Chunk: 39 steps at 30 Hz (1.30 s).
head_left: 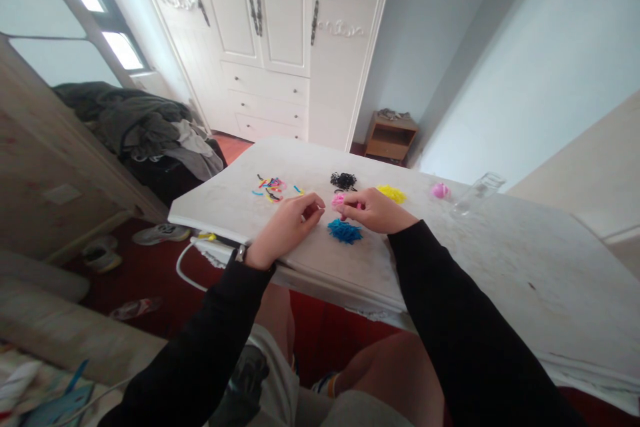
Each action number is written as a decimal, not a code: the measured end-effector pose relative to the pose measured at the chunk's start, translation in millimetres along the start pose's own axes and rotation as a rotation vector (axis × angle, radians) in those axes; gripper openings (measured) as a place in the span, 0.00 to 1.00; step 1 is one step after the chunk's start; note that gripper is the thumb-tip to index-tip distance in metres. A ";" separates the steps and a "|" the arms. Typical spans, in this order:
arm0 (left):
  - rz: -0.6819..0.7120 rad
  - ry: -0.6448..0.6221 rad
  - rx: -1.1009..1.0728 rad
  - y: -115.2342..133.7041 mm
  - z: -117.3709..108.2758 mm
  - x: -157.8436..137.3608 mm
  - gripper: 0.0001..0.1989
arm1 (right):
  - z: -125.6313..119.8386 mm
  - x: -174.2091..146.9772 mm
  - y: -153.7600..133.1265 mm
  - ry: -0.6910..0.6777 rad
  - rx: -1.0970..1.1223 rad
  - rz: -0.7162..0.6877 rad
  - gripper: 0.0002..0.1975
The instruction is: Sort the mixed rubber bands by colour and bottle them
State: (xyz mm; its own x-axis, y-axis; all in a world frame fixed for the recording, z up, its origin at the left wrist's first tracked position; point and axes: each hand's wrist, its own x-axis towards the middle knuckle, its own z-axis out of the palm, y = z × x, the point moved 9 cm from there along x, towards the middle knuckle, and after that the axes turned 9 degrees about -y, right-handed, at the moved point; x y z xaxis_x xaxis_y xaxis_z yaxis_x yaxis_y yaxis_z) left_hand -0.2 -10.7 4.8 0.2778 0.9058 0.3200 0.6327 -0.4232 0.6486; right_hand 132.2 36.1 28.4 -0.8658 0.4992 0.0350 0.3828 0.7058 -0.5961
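Observation:
Over the front part of the white table my left hand [293,225] hovers with thumb and fingertips pinched together; anything between them is too small to make out. My right hand [375,211] reaches in from the right, its fingers closed at the pile of pink rubber bands [338,201], which it partly covers. Just below it lies a heap of blue bands [345,231]. Black bands [343,180] sit behind the pink ones, and yellow bands [391,194] lie beyond my right wrist. Left of these are several small multicoloured band pieces [271,185].
A pink round object [441,191] and a clear glass bottle or jar [479,194], lying tilted, are on the right of the table [500,267]. A white cable [183,265] hangs at the front left edge. A white wardrobe [280,47] stands behind.

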 end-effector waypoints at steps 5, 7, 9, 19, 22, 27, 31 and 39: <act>-0.004 0.047 -0.006 -0.5 -3.6 -0.9 0.06 | -13.8 -1.5 3.4 0.137 -0.011 0.027 0.18; -0.027 0.102 0.001 -5.3 -14.9 -4.6 0.05 | -19.9 -3.2 3.3 0.198 -0.040 0.028 0.18; -0.065 0.147 0.054 -15.2 -31.2 -10.0 0.05 | -23.6 -4.5 2.4 0.234 -0.070 0.027 0.19; -0.136 0.160 0.425 -75.1 -79.3 -30.4 0.17 | -21.2 -3.7 0.5 0.212 -0.103 0.024 0.18; -0.144 0.131 0.456 -78.4 -73.2 -31.0 0.16 | -22.1 -4.5 1.2 0.222 -0.112 0.032 0.20; -0.154 0.128 0.413 -82.1 -72.1 -29.1 0.10 | -21.9 -5.0 3.7 0.229 -0.117 0.034 0.20; -0.165 0.120 0.398 -89.0 -71.6 -27.0 0.09 | -22.2 -5.2 6.5 0.237 -0.118 0.040 0.20; -0.155 0.139 0.425 -85.6 -71.0 -28.8 0.09 | -32.2 -8.9 7.8 0.348 -0.121 0.066 0.19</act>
State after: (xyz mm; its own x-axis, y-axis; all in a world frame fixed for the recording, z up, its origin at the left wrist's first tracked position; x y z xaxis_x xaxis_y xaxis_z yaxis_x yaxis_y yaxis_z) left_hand -113.6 -2.1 -10.9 0.0754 0.9336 0.3502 0.9067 -0.2104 0.3655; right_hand 153.2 53.3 49.3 -0.6847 0.6717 0.2827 0.4876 0.7105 -0.5074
